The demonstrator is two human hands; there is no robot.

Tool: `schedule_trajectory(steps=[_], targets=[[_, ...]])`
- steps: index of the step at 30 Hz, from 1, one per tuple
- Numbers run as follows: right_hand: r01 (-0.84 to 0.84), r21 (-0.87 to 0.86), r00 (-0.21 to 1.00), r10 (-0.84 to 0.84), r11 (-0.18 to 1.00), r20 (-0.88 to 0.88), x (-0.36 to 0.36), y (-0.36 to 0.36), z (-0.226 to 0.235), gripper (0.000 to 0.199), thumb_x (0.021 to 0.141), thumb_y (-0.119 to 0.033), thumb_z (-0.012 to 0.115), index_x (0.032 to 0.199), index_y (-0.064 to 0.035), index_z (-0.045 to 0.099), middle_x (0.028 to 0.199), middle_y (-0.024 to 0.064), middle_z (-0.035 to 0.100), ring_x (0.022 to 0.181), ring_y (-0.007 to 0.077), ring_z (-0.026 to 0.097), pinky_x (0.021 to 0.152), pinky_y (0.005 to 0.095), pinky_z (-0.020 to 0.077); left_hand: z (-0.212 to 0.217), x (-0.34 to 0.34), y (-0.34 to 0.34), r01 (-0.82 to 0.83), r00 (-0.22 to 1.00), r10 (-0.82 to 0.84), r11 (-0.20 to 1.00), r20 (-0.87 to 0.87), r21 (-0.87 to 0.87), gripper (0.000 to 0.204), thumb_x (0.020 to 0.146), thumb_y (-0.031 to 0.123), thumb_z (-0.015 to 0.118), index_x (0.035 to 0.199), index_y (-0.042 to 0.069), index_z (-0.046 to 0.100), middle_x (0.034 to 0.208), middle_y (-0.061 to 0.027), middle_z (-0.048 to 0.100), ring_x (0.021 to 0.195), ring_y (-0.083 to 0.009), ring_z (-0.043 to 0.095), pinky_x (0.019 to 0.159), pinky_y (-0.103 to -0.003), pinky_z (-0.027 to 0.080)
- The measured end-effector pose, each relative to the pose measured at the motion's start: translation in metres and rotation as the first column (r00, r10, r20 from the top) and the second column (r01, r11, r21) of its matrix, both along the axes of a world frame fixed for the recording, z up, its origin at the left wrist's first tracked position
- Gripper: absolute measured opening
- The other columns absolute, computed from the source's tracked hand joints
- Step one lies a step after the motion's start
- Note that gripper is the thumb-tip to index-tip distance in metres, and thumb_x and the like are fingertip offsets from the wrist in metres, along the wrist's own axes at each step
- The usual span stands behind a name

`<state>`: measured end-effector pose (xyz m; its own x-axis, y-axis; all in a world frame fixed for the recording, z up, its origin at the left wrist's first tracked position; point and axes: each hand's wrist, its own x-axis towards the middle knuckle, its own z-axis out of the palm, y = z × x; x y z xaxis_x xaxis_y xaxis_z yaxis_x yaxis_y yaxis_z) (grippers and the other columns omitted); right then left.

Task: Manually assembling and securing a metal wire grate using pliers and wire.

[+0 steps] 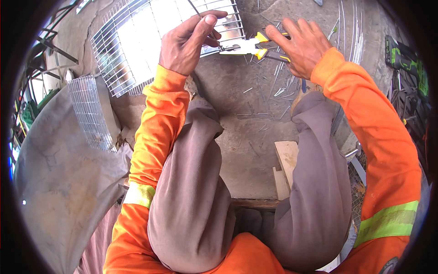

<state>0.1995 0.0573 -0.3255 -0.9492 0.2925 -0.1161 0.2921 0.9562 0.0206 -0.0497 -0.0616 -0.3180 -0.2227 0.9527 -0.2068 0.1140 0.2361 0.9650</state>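
My right hand [303, 48] is closed round the grey-and-yellow handles of a pair of pliers [247, 47]. The pliers point left, and their handles are spread a little apart. My left hand [185, 45] pinches a thin metal wire [194, 8] between thumb and fingers. The tips of the pliers' jaws lie close to the wire's lower end, just beside my left fingers; whether they grip it I cannot make out. Behind my left hand lies a wire mesh panel [106, 64] with a bright, shiny sheet under it.
A smaller bent mesh piece [86, 112] stands at the left by a grey cloth [68, 182]. Cut wire bits [280, 86] litter the concrete floor between my feet. Wood blocks [286, 157] lie by my right leg. A green-and-black power tool [406, 59] sits at the far right.
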Motion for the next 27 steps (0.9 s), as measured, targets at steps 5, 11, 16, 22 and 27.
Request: schedule_trajectory(steps=[5, 11, 16, 22, 27], targets=[[0.087, -0.004, 0.991, -0.086, 0.996, 0.100, -0.001, -0.013, 0.006, 0.082, 0.067, -0.008, 0.072, 0.142, -0.0195, 0.040, 0.118, 0.0100, 0.051, 0.104, 0.0286, 0.053, 0.086, 0.0424, 0.0420, -0.012, -0.001, -0.006, 0.024, 1.000, -0.024, 0.999, 0.011, 0.032, 0.045, 0.101, 0.041, 0.052, 0.120, 0.003, 0.066, 0.084, -0.0080, 0.067, 0.076, -0.0146, 0.065, 0.075, -0.028, 0.052], [0.214, 0.060, 0.976, -0.211, 0.975, -0.047, 0.002, -0.050, 0.031, 0.082, 0.076, -0.002, 0.061, 0.152, -0.0199, 0.033, 0.127, 0.0126, 0.051, 0.122, 0.0319, 0.048, 0.105, 0.0486, 0.0341, -0.012, -0.001, -0.021, -0.008, 0.986, -0.010, 0.995, 0.168, 0.102, 0.047, 0.103, 0.037, 0.050, 0.123, -0.003, 0.062, 0.089, -0.0090, 0.067, 0.085, -0.0167, 0.064, 0.082, -0.030, 0.051], [0.353, -0.306, 0.933, -0.358, 0.884, 0.043, 0.009, -0.066, 0.060, 0.079, 0.078, -0.004, 0.061, 0.151, -0.0137, 0.034, 0.122, 0.0116, 0.055, 0.118, 0.0291, 0.052, 0.103, 0.0442, 0.0376, -0.013, -0.004, -0.024, 0.016, 0.986, -0.036, 0.993, 0.166, 0.121, 0.040, 0.103, 0.032, 0.051, 0.121, -0.002, 0.064, 0.097, -0.0079, 0.068, 0.086, -0.0141, 0.063, 0.083, -0.029, 0.052], [0.626, -0.630, 0.617, -0.201, -0.460, 0.761, -0.005, -0.055, 0.069, 0.053, 0.085, -0.009, 0.058, 0.137, -0.0027, 0.049, 0.103, 0.0021, 0.058, 0.094, 0.0141, 0.056, 0.083, 0.0310, 0.0456, -0.017, -0.010, -0.028, 0.054, 0.967, -0.073, 0.995, 0.243, 0.084, 0.035, 0.102, 0.026, 0.054, 0.117, -0.003, 0.064, 0.096, -0.0102, 0.069, 0.093, -0.0178, 0.065, 0.087, -0.031, 0.050], [0.730, -0.579, 0.568, -0.149, -0.363, 0.810, -0.025, -0.051, 0.068, 0.048, 0.085, -0.009, 0.060, 0.131, -0.0014, 0.051, 0.106, 0.0044, 0.058, 0.092, 0.0130, 0.058, 0.078, 0.0310, 0.0484, -0.027, -0.019, -0.035, 0.050, 0.959, -0.070, 0.996, 0.274, 0.078, 0.021, 0.098, 0.017, 0.061, 0.107, -0.001, 0.066, 0.100, -0.0101, 0.071, 0.095, -0.0179, 0.065, 0.087, -0.032, 0.050]])
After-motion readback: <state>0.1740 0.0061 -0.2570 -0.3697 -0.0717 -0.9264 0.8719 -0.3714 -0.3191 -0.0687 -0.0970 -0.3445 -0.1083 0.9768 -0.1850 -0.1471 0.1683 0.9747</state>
